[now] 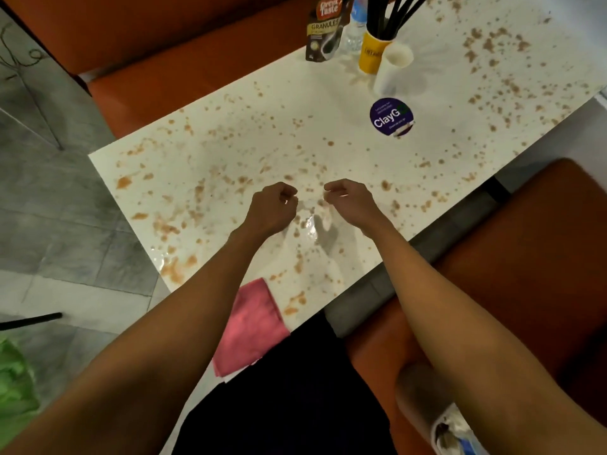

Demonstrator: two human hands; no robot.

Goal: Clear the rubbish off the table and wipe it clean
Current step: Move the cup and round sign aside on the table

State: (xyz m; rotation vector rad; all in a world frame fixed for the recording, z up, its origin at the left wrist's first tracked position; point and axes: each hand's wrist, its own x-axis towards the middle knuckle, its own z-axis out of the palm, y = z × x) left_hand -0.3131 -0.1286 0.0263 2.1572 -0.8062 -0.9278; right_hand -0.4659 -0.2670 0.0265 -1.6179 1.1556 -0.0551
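Subject surface: a glossy white rectangular table (328, 103), spattered across most of its top with brown-orange stains and crumbs (489, 44). The soiling is heaviest at the far right and along the near left edge, where a larger smear (174, 270) sits beside a wet sheen.

Left hand (274, 205): held over the near middle of the table, fingers curled in towards the palm. No held item is visible.

Right hand (345, 197): just beside the left, likewise curled, thumb against forefinger. No held item is visible. The two hands are apart, with a narrow gap between them above a wet, stained patch.

Cleaning item: a folded pink cloth (254, 323) lies on the near edge of the table and overhangs it towards the person. It is beside the left forearm, which partly covers it, and well back from both hands. Neither hand touches it.

Far end, grouped together:
- a dark "Great Taste Granules" sachet (325, 31);
- a clear plastic bottle (356, 27);
- a yellow cup holding black sticks (372, 55);
- a white paper cup (394, 67) touching the yellow one.

A round purple "ClayGo" sticker (391, 116) lies flat near the white cup.

Orange upholstered seats (197, 77) stand along both long sides of the table.
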